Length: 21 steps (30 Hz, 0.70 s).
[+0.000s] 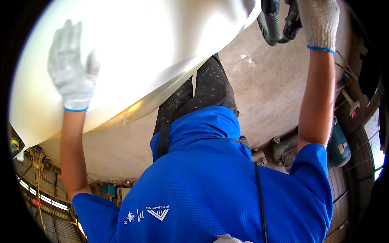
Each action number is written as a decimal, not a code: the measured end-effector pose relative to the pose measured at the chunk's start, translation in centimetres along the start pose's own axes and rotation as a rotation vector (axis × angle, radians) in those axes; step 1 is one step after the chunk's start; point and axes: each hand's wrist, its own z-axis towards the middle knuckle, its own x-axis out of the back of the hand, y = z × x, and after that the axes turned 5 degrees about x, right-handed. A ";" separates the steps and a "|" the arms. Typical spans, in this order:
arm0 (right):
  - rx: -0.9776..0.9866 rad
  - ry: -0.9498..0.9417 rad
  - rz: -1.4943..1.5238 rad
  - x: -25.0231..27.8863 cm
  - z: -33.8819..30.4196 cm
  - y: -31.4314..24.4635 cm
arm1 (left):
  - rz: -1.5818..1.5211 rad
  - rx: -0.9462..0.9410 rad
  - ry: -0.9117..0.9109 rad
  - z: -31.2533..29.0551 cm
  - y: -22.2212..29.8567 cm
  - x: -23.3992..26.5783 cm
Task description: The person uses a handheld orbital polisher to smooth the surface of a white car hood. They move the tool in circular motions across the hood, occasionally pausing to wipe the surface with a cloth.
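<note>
My left hand (73, 65), in a pale knitted work glove with a blue cuff edge, lies flat with fingers stretched on a large, smooth white panel (133, 52). The panel is curved and fills the upper left, its lower edge slanting in front of my legs. At the top right, my right hand (320, 22), gloved the same way, is closed on a black hand-held tool (292, 22) with a ribbed hose (274, 26). The picture's top edge cuts off its fingers and the tool's working end, so the tool's exact kind is unclear.
Below is a stained concrete floor (267, 89). A teal cylinder (339, 146) and grey machinery (285, 148) stand at the lower right, behind my right arm. Assorted gear and a teal box (108, 189) line the lower left. Thin rods (346, 67) stick out at the right.
</note>
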 end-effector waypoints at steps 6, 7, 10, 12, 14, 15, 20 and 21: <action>0.069 -0.021 0.028 0.1 -1.0 0.3 | -0.153 -0.026 -0.071 2.2 5.4 -0.2; 0.117 -0.031 0.033 -0.2 -1.9 -0.3 | -0.223 -0.009 -0.043 2.6 5.4 -0.3; 0.232 -0.093 0.062 -1.4 -4.6 -2.3 | -0.375 0.042 0.062 2.8 5.7 -1.1; 0.280 -0.128 0.092 -2.5 -6.0 -4.2 | -0.396 0.083 -0.005 3.1 7.2 -0.2; 0.336 -0.109 0.129 -3.4 -6.7 -4.9 | -0.419 0.086 -0.051 4.1 9.7 0.2; 0.365 -0.085 0.149 -3.8 -7.0 -4.9 | -0.472 0.081 -0.024 5.0 10.8 -0.4; 0.360 -0.195 -0.038 -2.5 -4.4 -4.5 | -0.608 0.063 0.119 10.2 12.9 -2.6; 0.357 -0.217 -0.099 -2.3 -3.9 -4.3 | -0.623 0.064 0.133 10.8 12.8 -2.9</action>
